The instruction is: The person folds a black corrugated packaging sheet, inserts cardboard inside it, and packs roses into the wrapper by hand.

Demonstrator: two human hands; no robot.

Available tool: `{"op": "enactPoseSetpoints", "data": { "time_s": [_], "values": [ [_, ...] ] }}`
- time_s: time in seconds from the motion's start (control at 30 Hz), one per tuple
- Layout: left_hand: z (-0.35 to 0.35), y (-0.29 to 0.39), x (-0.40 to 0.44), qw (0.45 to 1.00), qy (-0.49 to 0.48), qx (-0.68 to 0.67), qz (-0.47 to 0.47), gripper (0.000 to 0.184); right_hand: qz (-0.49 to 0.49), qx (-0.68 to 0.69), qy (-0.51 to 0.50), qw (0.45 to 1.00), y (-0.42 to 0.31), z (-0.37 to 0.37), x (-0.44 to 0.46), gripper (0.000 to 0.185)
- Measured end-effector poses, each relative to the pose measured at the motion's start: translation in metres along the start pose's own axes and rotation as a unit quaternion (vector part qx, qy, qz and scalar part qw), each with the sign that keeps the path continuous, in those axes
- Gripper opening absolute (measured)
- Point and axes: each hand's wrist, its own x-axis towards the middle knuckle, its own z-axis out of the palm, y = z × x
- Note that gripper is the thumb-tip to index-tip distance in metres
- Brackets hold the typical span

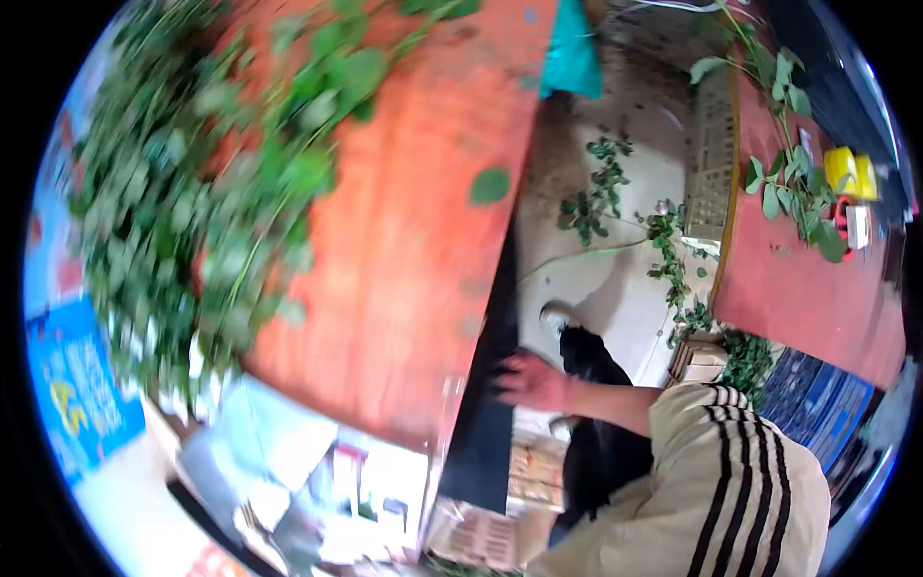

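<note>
My right hand (534,382), reddish and blurred, reaches out from a cream sleeve with black stripes (735,462). Its fingers look spread, and I see nothing held in them. It is beside the black cloth (484,423) that hangs along the edge of a red-topped table (385,288); whether it touches the cloth I cannot tell. A large heap of leafy green stems (163,202) lies across the far side of that table. One loose green leaf (489,186) rests on the red surface. My left hand is out of view.
Cut leafy stems (663,245) lie on the floor (606,279) near my shoe (556,315). A second red table (808,298) at right carries a leafy stem (793,163), a yellow object (851,175) and something red-handled (846,226). A plastic crate (711,154) stands beside it.
</note>
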Motion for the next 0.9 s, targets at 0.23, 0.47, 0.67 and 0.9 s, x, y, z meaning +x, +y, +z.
{"op": "enactPoseSetpoints", "data": {
  "time_s": [0.23, 0.47, 0.67, 0.9],
  "values": [
    [-0.053, 0.022, -0.012, 0.998, -0.005, 0.054, -0.041, 0.062, -0.033, -0.873, 0.061, 0.482, -0.019, 0.072, -0.146, 0.033],
    [-0.089, 0.097, -0.093, 0.883, -0.082, -0.370, -0.276, 0.071, -0.022, -0.997, 0.017, 0.071, 0.054, 0.216, -0.205, 0.039],
    [-0.193, 0.192, -0.142, 0.552, -0.222, -0.769, -0.233, 0.090, -0.071, -0.987, -0.092, 0.115, 0.126, 0.271, -0.229, 0.046],
    [-0.238, 0.224, -0.136, 0.599, 0.048, -0.775, -0.196, 0.061, -0.051, -0.932, -0.323, -0.155, 0.262, 0.279, -0.250, 0.051]
  ]
}}
